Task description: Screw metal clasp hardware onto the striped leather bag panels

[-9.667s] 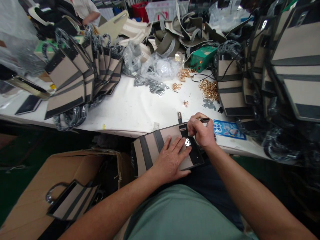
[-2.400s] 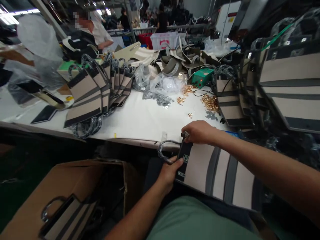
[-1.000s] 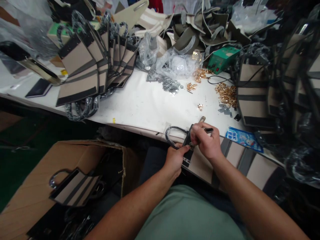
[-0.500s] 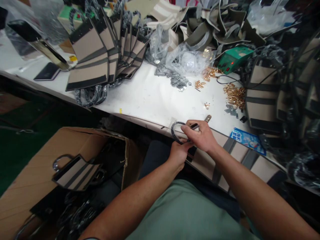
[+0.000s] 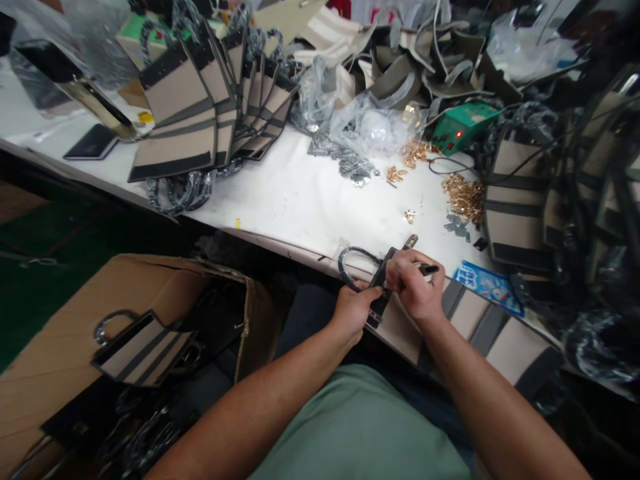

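A beige-and-dark-striped bag panel (image 5: 404,328) lies at the table's front edge, its dark top band toward the left. From that band a wrapped loop handle (image 5: 345,263) sticks out. My left hand (image 5: 354,311) pinches the dark band just below the handle, thumb on top. Closed in a fist, my right hand (image 5: 416,283) grips a slim pen-like tool (image 5: 429,269) with a dark end; its tip is hidden near my left thumb. A small gold metal strip (image 5: 411,241) shows just beyond the band.
Gold fittings (image 5: 463,195) and thin grey metal plates (image 5: 357,167) lie in piles behind. A green box with a red light (image 5: 463,127) stands among them. Striped bags (image 5: 175,150) are stacked left, more panels (image 5: 515,200) right. An open carton (image 5: 165,267) holds bags below.
My right hand has turned and shifted slightly right, uncovering more of the dark band; the tool's dark end now points right. My left hand keeps its hold.
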The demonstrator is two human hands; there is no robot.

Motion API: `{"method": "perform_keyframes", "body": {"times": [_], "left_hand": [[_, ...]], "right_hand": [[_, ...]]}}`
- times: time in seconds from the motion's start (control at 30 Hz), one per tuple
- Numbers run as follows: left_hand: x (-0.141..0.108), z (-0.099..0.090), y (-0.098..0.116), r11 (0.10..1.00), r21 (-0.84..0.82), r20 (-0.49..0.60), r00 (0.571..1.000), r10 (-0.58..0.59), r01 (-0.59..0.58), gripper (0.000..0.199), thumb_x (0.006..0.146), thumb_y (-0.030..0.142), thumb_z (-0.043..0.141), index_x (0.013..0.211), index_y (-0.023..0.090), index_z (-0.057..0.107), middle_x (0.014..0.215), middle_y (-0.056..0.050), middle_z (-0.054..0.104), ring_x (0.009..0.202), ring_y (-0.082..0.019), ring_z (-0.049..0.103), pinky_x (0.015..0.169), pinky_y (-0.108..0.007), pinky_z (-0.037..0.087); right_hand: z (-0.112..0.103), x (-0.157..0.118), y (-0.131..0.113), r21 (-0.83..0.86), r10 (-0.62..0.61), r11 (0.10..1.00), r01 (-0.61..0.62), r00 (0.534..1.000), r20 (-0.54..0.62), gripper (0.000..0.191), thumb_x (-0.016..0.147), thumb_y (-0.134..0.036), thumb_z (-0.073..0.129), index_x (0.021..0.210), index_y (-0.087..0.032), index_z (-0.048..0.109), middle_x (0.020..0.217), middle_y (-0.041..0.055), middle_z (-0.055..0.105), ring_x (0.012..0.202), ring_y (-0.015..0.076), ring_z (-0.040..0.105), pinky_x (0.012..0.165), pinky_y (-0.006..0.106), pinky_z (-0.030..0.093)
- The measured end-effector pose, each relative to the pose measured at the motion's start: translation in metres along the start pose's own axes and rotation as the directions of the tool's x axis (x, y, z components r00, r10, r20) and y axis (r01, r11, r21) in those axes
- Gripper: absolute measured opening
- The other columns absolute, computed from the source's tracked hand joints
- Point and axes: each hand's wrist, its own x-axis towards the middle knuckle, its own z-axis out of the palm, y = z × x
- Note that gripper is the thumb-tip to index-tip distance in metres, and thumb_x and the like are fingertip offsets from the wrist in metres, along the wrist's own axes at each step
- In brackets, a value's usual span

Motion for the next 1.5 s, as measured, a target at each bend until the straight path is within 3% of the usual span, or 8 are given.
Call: {"method": "perform_keyframes", "body": {"times": [0.4,0.73,0.93,1.0,1.07,1.17,1.3,1.5], "left_hand": [[0.001,-0.002,-0.001,1.0,0.03,0.003,1.0,-0.007,0.007,0.026,0.055,0.029,0.085,0.061,0.015,0.063,0.057,-0.002,0.066,0.051,-0.014,0.059,0.054,-0.027,0.046],[-0.003,-0.003,0.005,0.995,0.094,0.073,0.997,-0.025,0.018,0.03,0.057,0.034,0.086,0.069,0.014,0.067,0.062,-0.003,0.068,0.054,-0.014,0.061,0.057,-0.025,0.047],[-0.018,-0.029,0.017,0.947,0.268,0.088,0.983,0.159,-0.177,0.04,0.072,0.041,0.08,0.1,0.013,0.069,0.092,-0.009,0.074,0.084,-0.02,0.07,0.076,-0.03,0.054],[-0.027,-0.044,0.026,0.751,0.489,0.029,0.869,0.494,-0.443,0.043,0.082,0.041,0.073,0.116,0.017,0.062,0.113,-0.011,0.07,0.103,-0.023,0.068,0.09,-0.036,0.055],[-0.033,-0.052,0.04,0.364,0.699,0.136,0.614,0.778,-0.616,0.046,0.088,0.036,0.069,0.128,0.019,0.055,0.131,-0.014,0.063,0.119,-0.026,0.062,0.103,-0.044,0.051],[-0.03,-0.04,0.06,-0.191,0.688,0.599,0.398,0.695,-0.701,0.051,0.093,0.028,0.062,0.142,0.02,0.048,0.147,-0.015,0.055,0.139,-0.028,0.049,0.119,-0.049,0.038],[-0.003,-0.006,0.071,-0.395,0.553,0.832,0.514,0.21,-0.734,0.055,0.095,0.036,0.06,0.145,0.016,0.05,0.155,-0.013,0.052,0.148,-0.029,0.041,0.125,-0.049,0.031],[0.018,0.006,0.07,-0.503,0.526,0.824,0.557,0.103,-0.686,0.059,0.097,0.045,0.054,0.149,0.017,0.048,0.158,-0.011,0.048,0.145,-0.028,0.044,0.125,-0.05,0.026]], "right_hand": [[-0.03,-0.008,0.005,-0.228,0.12,0.965,-0.129,0.991,-0.053,0.041,0.092,-0.05,0.061,0.064,-0.021,0.052,0.05,-0.0039,0.05,0.046,0.0119,0.044,0.049,0.026,0.036],[-0.068,-0.014,0.016,-0.923,0.191,0.384,-0.004,0.979,0.076,0.025,0.089,-0.036,0.069,0.112,-0.033,0.077,0.11,0.0009,0.071,0.085,0.0187,0.069,0.066,0.028,0.047],[-0.066,-0.008,0.017,-0.926,0.209,0.378,-0.012,0.975,0.073,0.023,0.094,-0.04,0.065,0.112,-0.033,0.077,0.11,0.001,0.07,0.094,0.0194,0.068,0.066,0.029,0.045],[-0.068,-0.003,0.016,-0.916,0.236,0.399,-0.044,0.97,0.057,0.02,0.093,-0.04,0.065,0.108,-0.033,0.077,0.108,0.0003,0.071,0.095,0.0203,0.069,0.069,0.03,0.045],[-0.07,0.002,0.016,-0.907,0.256,0.416,-0.068,0.966,0.044,0.019,0.092,-0.04,0.067,0.106,-0.033,0.077,0.108,-0.0002,0.072,0.097,0.0212,0.069,0.071,0.03,0.045],[-0.071,0.006,0.019,-0.902,0.261,0.424,-0.082,0.965,0.035,0.019,0.09,-0.04,0.069,0.105,-0.032,0.077,0.108,-0.0005,0.073,0.097,0.0216,0.069,0.074,0.03,0.045],[-0.071,0.01,0.021,-0.919,0.273,0.385,-0.089,0.962,0.022,0.02,0.089,-0.043,0.069,0.101,-0.03,0.077,0.104,0.0011,0.075,0.093,0.0216,0.069,0.072,0.03,0.043],[-0.066,0.0,0.016,-0.95,0.22,0.309,-0.053,0.975,0.017,0.021,0.094,-0.04,0.064,0.104,-0.026,0.075,0.103,0.0045,0.074,0.092,0.0229,0.068,0.069,0.031,0.042]]}}
